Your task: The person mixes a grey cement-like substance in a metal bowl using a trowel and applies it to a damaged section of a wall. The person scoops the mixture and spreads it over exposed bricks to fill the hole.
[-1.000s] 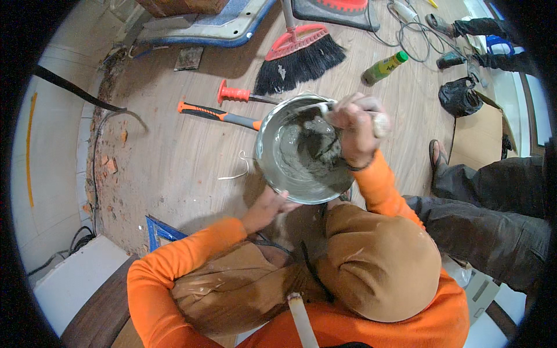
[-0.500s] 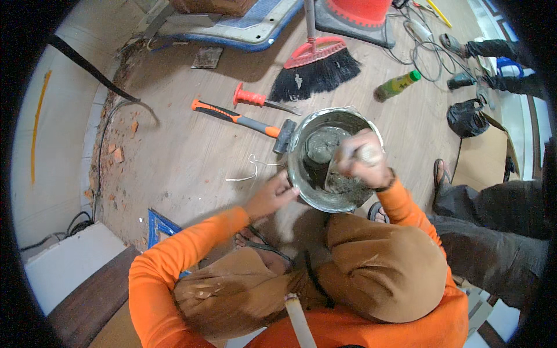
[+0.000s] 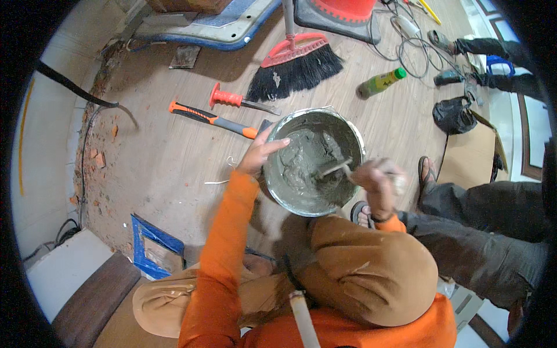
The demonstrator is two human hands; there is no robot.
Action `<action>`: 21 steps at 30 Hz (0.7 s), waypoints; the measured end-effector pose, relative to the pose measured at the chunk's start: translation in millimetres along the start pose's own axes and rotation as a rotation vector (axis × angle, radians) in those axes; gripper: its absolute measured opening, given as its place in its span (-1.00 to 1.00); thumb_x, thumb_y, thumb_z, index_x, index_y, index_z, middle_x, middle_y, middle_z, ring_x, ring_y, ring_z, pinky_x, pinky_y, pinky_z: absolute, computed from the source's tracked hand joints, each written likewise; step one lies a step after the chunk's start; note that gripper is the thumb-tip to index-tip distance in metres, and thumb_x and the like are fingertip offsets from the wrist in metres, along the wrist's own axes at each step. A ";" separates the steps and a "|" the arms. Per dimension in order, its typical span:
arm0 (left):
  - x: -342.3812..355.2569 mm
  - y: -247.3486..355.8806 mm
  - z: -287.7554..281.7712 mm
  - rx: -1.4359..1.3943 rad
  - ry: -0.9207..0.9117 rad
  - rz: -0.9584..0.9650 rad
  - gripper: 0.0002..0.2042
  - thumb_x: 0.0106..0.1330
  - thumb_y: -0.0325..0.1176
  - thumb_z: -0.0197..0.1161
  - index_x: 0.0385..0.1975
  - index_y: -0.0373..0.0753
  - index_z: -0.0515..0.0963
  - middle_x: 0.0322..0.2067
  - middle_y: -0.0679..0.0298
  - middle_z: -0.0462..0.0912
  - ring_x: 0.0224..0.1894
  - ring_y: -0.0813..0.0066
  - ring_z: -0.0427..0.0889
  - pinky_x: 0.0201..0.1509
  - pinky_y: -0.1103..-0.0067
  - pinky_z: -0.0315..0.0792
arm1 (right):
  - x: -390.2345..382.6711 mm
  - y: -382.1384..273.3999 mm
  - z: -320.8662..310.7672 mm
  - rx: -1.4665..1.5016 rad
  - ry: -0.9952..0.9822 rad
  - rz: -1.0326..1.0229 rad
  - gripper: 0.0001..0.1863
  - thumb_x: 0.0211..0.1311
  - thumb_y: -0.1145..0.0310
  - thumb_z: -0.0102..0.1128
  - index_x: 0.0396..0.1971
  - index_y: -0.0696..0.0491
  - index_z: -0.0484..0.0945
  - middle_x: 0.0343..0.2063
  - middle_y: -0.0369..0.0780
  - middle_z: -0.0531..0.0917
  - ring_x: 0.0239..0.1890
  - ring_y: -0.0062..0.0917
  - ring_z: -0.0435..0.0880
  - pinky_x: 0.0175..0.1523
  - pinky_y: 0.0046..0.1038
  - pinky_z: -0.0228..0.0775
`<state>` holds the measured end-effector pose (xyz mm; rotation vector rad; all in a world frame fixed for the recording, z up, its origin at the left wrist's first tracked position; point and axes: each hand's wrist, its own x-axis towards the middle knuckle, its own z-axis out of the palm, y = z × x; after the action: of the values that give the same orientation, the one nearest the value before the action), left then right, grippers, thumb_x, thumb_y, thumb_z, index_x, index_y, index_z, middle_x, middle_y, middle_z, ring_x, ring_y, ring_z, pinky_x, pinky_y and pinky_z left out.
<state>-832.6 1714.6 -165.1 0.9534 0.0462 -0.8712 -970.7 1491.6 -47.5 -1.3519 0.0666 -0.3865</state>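
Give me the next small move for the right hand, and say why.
Probably sweep the trowel through the grey mix: the mix's surface looks uneven, the right hand holds the trowel against it, and the left hand holds the bucket by its rim.

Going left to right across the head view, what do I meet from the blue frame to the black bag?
Blue frame, left hand, bucket, right hand, another person's sandaled foot, black bag.

We can pass between the bucket (image 3: pixel 348 132) and green-capped bottle (image 3: pixel 380 83); the hammer (image 3: pixel 216 120) and red-handled chisel (image 3: pixel 231 99) obstruct us beyond its left side.
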 end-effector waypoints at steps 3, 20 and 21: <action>-17.5 0.2 17.8 -0.092 0.118 0.043 -0.37 0.18 -0.44 0.35 0.29 -0.36 0.32 0.05 0.21 0.55 0.08 0.47 0.54 0.21 0.54 0.38 | 11.2 -11.0 -4.8 -0.005 -0.002 0.193 -0.79 0.24 0.47 0.11 -0.61 0.08 0.45 -0.65 -0.28 0.52 -0.64 -0.62 0.42 -0.51 -0.50 0.29; -84.6 -12.3 40.6 -0.352 0.721 0.232 -0.30 -0.07 -0.60 0.11 0.26 -0.42 0.36 0.12 0.16 0.52 0.14 0.41 0.52 0.30 0.51 0.34 | 28.3 28.9 40.1 0.132 -0.098 0.273 -0.79 0.22 0.41 0.12 -0.60 0.10 0.39 -0.60 -0.26 0.47 -0.54 -0.56 0.40 -0.45 -0.47 0.27; -92.4 -7.9 45.0 -0.276 0.719 0.223 -0.29 -0.07 -0.61 0.12 0.27 -0.41 0.36 0.13 0.16 0.51 0.14 0.40 0.52 0.30 0.50 0.34 | 36.9 19.6 41.7 0.118 -0.116 0.288 -0.80 0.19 0.41 0.14 -0.60 0.08 0.39 -0.62 -0.28 0.44 -0.56 -0.58 0.38 -0.49 -0.49 0.25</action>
<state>-914.4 1737.9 -106.9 0.9456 0.6477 -0.2728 -920.5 1522.4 -50.5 -1.2245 0.1381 -0.0675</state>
